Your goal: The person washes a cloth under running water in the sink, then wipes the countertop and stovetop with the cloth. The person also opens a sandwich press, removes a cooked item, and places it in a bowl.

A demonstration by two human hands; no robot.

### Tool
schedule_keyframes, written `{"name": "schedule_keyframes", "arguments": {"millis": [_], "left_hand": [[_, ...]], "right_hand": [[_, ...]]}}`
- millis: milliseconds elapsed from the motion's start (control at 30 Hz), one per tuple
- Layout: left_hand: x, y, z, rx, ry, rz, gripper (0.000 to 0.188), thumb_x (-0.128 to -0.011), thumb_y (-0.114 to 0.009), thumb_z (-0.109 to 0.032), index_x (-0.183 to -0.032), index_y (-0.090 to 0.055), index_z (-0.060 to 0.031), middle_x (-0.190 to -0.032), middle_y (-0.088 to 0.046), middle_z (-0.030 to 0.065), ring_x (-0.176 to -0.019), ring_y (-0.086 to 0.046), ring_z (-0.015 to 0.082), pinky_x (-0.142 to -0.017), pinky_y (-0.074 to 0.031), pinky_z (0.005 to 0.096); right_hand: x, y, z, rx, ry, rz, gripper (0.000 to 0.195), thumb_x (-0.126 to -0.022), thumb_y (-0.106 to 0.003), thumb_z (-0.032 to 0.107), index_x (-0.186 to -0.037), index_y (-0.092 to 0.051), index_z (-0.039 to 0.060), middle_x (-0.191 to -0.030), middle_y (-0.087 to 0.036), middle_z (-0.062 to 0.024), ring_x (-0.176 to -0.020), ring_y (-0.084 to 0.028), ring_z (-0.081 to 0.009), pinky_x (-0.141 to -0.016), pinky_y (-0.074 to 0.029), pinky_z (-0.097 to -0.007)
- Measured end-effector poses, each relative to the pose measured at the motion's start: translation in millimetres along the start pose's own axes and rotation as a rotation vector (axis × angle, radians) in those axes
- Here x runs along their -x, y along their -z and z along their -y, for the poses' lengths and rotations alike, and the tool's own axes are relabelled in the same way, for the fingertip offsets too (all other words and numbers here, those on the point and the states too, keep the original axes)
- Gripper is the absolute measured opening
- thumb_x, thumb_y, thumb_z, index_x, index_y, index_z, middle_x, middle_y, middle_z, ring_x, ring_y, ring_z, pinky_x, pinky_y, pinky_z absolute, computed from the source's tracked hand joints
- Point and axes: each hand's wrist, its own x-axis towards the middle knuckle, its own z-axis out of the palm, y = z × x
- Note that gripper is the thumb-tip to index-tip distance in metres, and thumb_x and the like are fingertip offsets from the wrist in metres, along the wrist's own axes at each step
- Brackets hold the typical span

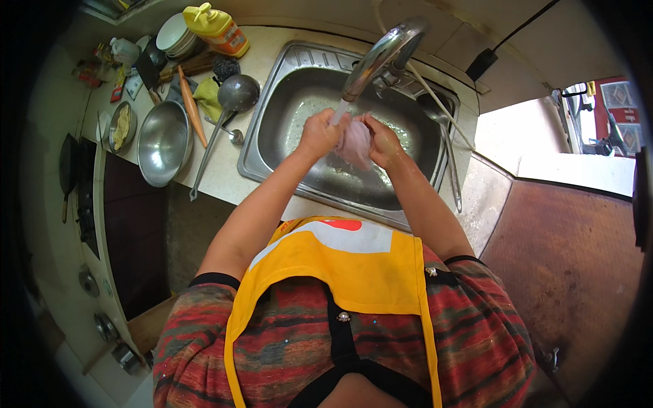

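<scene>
Water runs from the curved metal faucet [380, 53] onto a pale pink cloth [355, 145] above the stainless steel sink [306, 86]. My left hand [321, 133] grips the cloth's left side, right beside the water stream. On the cloth's other side, my right hand [382, 140] holds it with curled fingers. The cloth is bunched and hangs down between both hands, slightly blurred. Wet patches and droplets show on the sink's bottom.
Left of the sink lie a long-handled ladle [238, 93], a wooden rolling pin [191, 104], a metal bowl [164, 143] and a yellow-green cloth [208, 98]. A yellow pump bottle [217, 30] stands behind. Another long-handled ladle [451, 163] rests over the sink's right edge.
</scene>
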Motion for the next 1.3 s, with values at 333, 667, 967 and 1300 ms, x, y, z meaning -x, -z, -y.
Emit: {"name": "schedule_keyframes", "arguments": {"millis": [333, 667, 967, 1300], "left_hand": [[-5, -1, -18, -0.362, -0.202, -0.191, 0.027, -0.088, -0.046, -0.025, -0.071, -0.057, -0.0076, -0.065, -0.058, 0.0164, -0.063, -0.059, 0.0351, -0.054, -0.047, 0.0426], [17, -18, -32, -0.263, -0.201, -0.158, 0.028, -0.086, -0.047, -0.028, -0.076, -0.06, -0.0061, -0.074, -0.06, 0.0191, -0.067, -0.058, 0.0368, -0.062, -0.046, 0.0434], [3, 20, 24, 0.349, 0.3, 0.261, 0.04, -0.091, -0.046, -0.041, -0.091, -0.063, -0.0044, -0.08, -0.061, 0.0053, -0.07, -0.052, 0.0136, -0.064, -0.043, 0.0297], [5, 27, 4, 0.97, 0.409, 0.137, 0.041, -0.092, -0.047, -0.041, -0.102, -0.057, -0.0026, -0.095, -0.061, 0.0057, -0.082, -0.058, 0.0143, -0.072, -0.046, 0.0294]], "right_hand": [[-5, -29, -27, 0.041, 0.127, -0.117, 0.018, -0.089, -0.051, 0.025, -0.084, -0.054, 0.008, -0.083, -0.058, -0.008, -0.074, -0.057, -0.0209, -0.065, -0.048, -0.0337], [7, -33, -23, -0.024, -0.029, 0.001, 0.019, -0.088, -0.052, 0.028, -0.086, -0.052, 0.0083, -0.079, -0.056, -0.0081, -0.071, -0.056, -0.0216, -0.064, -0.048, -0.0362], [18, -39, 19, -0.191, -0.072, 0.078, 0.022, -0.089, -0.053, 0.028, -0.082, -0.054, 0.0075, -0.079, -0.058, -0.0073, -0.074, -0.057, -0.0217, -0.071, -0.05, -0.0371], [19, 18, 30, 0.029, 0.081, -0.253, 0.028, -0.088, -0.053, 0.035, -0.096, -0.055, 0.0081, -0.094, -0.06, -0.0069, -0.09, -0.054, -0.025, -0.083, -0.044, -0.0443]]}}
